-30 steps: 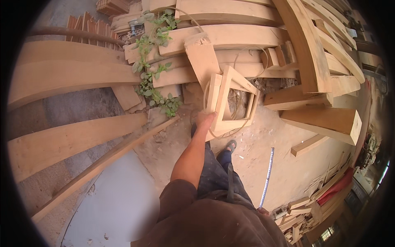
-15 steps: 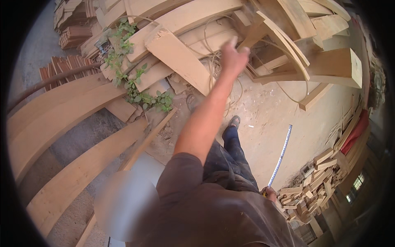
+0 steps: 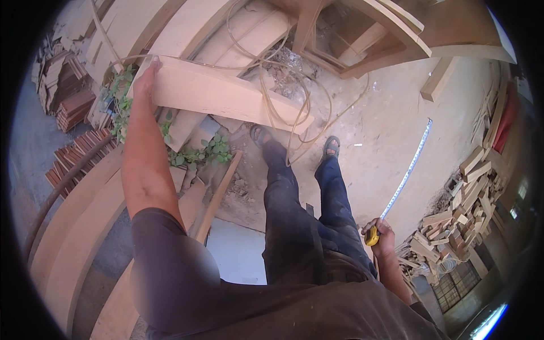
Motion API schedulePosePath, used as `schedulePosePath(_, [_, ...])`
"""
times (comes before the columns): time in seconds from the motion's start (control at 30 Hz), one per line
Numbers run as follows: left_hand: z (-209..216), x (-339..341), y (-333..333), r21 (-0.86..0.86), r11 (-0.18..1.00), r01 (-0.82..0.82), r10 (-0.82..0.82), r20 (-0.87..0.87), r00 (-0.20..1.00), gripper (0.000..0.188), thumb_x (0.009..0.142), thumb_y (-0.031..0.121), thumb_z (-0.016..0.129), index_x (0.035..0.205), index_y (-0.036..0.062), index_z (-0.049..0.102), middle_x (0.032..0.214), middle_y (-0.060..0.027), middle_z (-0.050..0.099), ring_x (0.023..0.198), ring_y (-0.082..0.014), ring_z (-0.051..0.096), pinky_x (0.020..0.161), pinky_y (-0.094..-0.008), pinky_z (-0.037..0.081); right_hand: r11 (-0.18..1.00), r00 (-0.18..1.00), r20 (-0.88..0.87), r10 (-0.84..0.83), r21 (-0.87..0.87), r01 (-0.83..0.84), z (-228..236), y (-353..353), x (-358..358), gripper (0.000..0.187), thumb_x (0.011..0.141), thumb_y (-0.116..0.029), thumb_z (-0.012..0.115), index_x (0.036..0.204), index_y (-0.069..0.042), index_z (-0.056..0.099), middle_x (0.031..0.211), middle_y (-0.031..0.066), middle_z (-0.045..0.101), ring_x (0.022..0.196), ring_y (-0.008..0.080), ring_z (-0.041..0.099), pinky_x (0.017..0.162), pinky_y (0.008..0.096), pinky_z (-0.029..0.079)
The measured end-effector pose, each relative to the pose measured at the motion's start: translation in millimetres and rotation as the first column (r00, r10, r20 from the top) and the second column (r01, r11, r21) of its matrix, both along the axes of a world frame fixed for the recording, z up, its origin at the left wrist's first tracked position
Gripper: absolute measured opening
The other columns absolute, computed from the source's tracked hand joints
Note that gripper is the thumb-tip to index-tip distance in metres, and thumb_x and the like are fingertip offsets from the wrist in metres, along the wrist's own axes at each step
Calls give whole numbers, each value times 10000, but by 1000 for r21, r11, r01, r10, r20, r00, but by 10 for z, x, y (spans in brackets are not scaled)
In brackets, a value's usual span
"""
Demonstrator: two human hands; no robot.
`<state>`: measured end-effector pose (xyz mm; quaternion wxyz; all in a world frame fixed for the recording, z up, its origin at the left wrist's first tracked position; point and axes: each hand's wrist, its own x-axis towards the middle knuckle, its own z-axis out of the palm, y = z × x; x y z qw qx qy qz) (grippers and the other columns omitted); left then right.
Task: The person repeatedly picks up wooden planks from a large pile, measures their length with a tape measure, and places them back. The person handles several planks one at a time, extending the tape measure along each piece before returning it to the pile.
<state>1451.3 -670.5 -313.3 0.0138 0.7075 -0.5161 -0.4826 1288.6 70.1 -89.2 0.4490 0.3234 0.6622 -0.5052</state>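
My left hand (image 3: 147,79) grips the far-left end of a thick pale wooden plank (image 3: 221,93). The fingers on its far side are hidden. That plank lies slantwise on the lumber pile, its near end close to my left foot. At my right side, my right hand (image 3: 383,237) is closed around a yellow tape measure (image 3: 372,236). Its white blade (image 3: 409,173) sticks out, bending slightly as it reaches forward over the floor. A thin tan hose or cable (image 3: 309,102) runs along the plank's far edge and falls in loose loops across its near end.
Long curved boards (image 3: 85,221) lie on my left beside green leafy plants (image 3: 204,152). A large wooden frame (image 3: 385,62) stands ahead. Small offcuts (image 3: 453,215) are heaped on the right, and a short wood block (image 3: 439,79) rests on the floor (image 3: 374,136).
My left hand has gone from reaching over the pile to gripping the plank's far-left end. The view has shifted, and the yellow tape case in my right hand shows more fully.
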Motion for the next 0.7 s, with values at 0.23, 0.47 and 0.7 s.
schedulePosePath(0.23, [-55,74,202,-243,968,61,40,391,920,749,811,561,673,1262,-37,658,1331,-217,631,1208,-353,611,1058,-406,428,989,994,105,-20,151,4,-170,622,12,258,990,-194,422,885,0,556,771,163,616,689,283,603,677,371,513])
schedulePosePath(0.47, [559,-20,1012,-390,902,185,10,447,895,677,920,592,450,1326,86,645,1327,-262,608,1274,-417,530,1091,-470,377,994,996,89,-8,107,-2,-214,1026,-297,276,998,-197,412,843,-15,550,707,141,582,624,269,589,625,369,492])
schedulePosePath(0.7, [1578,-81,2802,-536,824,183,9,336,942,564,1011,478,435,1375,70,573,1280,-347,471,1227,-471,465,1080,-462,354,983,983,26,183,-11,-183,-350,951,-526,269,1017,-189,450,834,-36,575,720,108,614,603,194,574,581,302,471])
